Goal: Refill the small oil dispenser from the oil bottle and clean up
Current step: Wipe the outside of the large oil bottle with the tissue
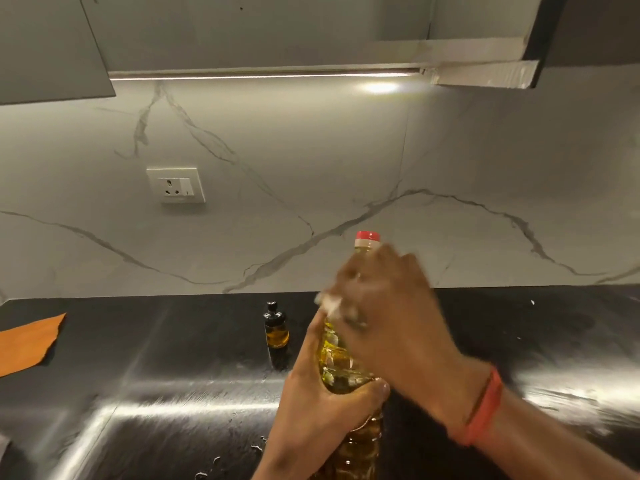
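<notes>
Nearest, at the bottom edge: black glossy countertop (pixel 173 393), streaked with bright reflections, a few small pale droplets (pixel 258 448) on it just left of the hands.

Rising from the bottom centre: left hand (pixel 311 403), wrapped around the middle of the oil bottle (pixel 341 365), thumb across the near side, fingers curled behind, closed firmly on the clear plastic. Bottle upright, tilted slightly, filled with yellow oil, red cap (pixel 367 236) on top above a pale collar.

From the lower right: right forearm with an orange wristband (pixel 483 407), leading up to the right hand (pixel 388 306), motion-blurred, pressed against the bottle's upper shoulder just below the neck. Something small and whitish (pixel 330 303), perhaps a scrap of tissue or cloth, pinched at the fingertips against the bottle; exact grip hard to read through the blur, though fingers look bent and closed around it.

Slightly farther, just left of the bottle and apart from it: small dark oil dispenser (pixel 276 325), standing upright on the counter, black pump-style top in place, amber oil showing in the lower half.

Far left on the counter: orange cloth (pixel 29 341), lying flat, partly cut off by the edge.

Beyond, marble-veined backsplash (pixel 346 168) with a white socket and switch plate (pixel 176 185) at left; above that, grey cabinets (pixel 52 46) and a lit strip light (pixel 263 76) under them.
</notes>
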The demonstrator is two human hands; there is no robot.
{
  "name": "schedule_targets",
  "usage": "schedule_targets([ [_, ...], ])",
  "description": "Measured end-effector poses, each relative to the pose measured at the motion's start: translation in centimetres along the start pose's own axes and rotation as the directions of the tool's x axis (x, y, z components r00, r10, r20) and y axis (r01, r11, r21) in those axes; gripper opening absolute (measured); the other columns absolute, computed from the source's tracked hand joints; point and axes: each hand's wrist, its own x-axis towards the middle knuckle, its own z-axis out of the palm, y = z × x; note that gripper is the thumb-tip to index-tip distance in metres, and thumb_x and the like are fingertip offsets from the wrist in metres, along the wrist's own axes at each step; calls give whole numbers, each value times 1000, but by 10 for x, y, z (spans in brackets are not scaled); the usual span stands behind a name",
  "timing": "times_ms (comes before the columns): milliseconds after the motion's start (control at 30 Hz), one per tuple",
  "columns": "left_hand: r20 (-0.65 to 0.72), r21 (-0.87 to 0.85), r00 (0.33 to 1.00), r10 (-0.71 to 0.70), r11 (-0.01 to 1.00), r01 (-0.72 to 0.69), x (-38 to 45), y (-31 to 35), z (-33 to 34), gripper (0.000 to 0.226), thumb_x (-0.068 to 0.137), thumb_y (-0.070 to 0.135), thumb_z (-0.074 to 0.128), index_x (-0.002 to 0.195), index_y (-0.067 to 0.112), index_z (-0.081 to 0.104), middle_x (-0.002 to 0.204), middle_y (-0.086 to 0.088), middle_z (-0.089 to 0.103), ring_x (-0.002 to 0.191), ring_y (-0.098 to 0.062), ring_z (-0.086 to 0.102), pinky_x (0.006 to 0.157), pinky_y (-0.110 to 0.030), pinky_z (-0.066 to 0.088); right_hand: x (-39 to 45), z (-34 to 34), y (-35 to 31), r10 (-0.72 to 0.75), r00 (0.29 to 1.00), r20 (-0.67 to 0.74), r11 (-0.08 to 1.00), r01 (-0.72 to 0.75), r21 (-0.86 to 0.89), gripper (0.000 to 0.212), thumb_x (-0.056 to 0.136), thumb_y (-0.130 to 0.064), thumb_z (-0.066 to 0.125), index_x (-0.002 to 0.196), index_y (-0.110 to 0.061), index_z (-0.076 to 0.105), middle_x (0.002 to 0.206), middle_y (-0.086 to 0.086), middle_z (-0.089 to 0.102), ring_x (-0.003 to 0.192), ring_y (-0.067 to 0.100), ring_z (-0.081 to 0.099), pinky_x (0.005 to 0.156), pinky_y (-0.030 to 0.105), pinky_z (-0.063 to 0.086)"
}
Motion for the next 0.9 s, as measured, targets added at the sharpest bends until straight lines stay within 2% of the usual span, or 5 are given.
schedule_targets([
  [133, -20, 42, 999, 30, 999, -29, 5, -6, -1, 76, 80, 22, 86, 135, 53, 44, 115, 28, 69, 118, 0, 64, 89, -7, 48, -20, 9, -15, -190, 980, 55, 982, 189, 17, 24, 65, -33, 86, 88, -30, 77, 93, -8, 68, 98, 13, 47, 86, 37, 47],
  [300, -41, -61, 999, 23, 998, -25, 10, 2, -6, 104, 68, 39, 89, 147, 63, 25, 122, 29, 65, 109, 1, 68, 95, -26, 54, 20, -5, 28, 84, 992, -96, 990, -72, 120, 21, 82, -21, 82, 103, -25, 77, 100, -4, 68, 95, 16, 56, 80, 29, 33],
  [433, -42, -79, 999, 21, 997, -24, 16, -1, -8, 102, 74, 33, 91, 151, 55, 28, 128, 19, 67, 117, -4, 67, 105, -40, 53, -9, -1, 1, -72, 996, 42, 989, 66, 133, 25, 75, -23, 76, 100, -22, 77, 97, -4, 67, 88, 12, 61, 77, 25, 43],
  [667, -53, -86, 998, 19, 996, -23, 20, 2, -12, 97, 75, 27, 88, 151, 48, 31, 114, 16, 70, 102, -9, 73, 94, -41, 60, 23, -5, 27, 138, 989, -51, 958, -120, 260, 19, 90, -25, 74, 108, -20, 77, 103, -1, 69, 88, 7, 59, 81, 10, 40],
  [900, -87, -109, 996, -9, 994, 0, 23, 0, -17, 96, 78, 25, 88, 154, 39, 31, 124, 11, 69, 111, -7, 70, 101, -42, 56, -3, 8, 1, -43, 997, 62, 973, 28, 230, 23, 84, -20, 72, 106, -16, 76, 99, 2, 67, 92, 6, 48, 81, 13, 35],
])
